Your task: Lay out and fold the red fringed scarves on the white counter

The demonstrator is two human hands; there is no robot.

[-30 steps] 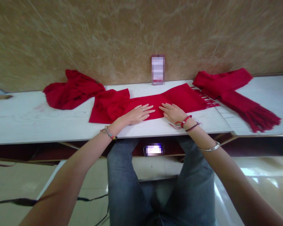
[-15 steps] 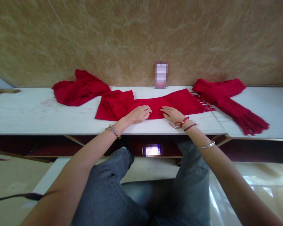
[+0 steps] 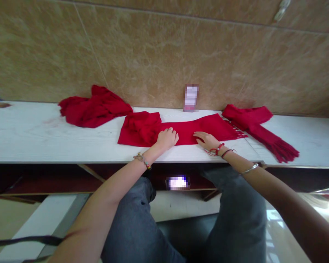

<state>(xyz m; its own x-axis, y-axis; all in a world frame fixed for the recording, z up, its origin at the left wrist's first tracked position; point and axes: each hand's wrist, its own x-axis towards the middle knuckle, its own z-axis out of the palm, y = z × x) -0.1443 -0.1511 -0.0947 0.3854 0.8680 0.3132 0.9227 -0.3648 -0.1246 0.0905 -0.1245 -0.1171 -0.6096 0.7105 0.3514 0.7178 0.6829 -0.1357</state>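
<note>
In the head view, the red scarf (image 3: 188, 131) lies lengthwise along the middle of the white table (image 3: 30, 142), its near side close to the front edge, its fringed end toward the table's right and its bunched end toward the left. The left hand (image 3: 167, 139) rests on it just beside the bunched part; a second ago its fingers were spread flat, and now they are curled under, so whether they pinch any fabric I cannot tell. The right hand (image 3: 207, 140) lies farther along, at the scarf's near side, fingers loosely extended and slightly bent, with no visible hold on the cloth. The gap between the hands has widened since the earlier views, while the scarf's lie is much the same: its middle stretch is flat, the left part heaped as it was. I take that as a change in how the left hand bears on the cloth, with the bunching not yet worked out. Toward the table's back edge on the left sits a crumpled red cloth (image 3: 95, 107); on the right, a second fringed scarf (image 3: 259, 133) lies bent over itself, touching or nearly touching the first one's fringe.
</note>
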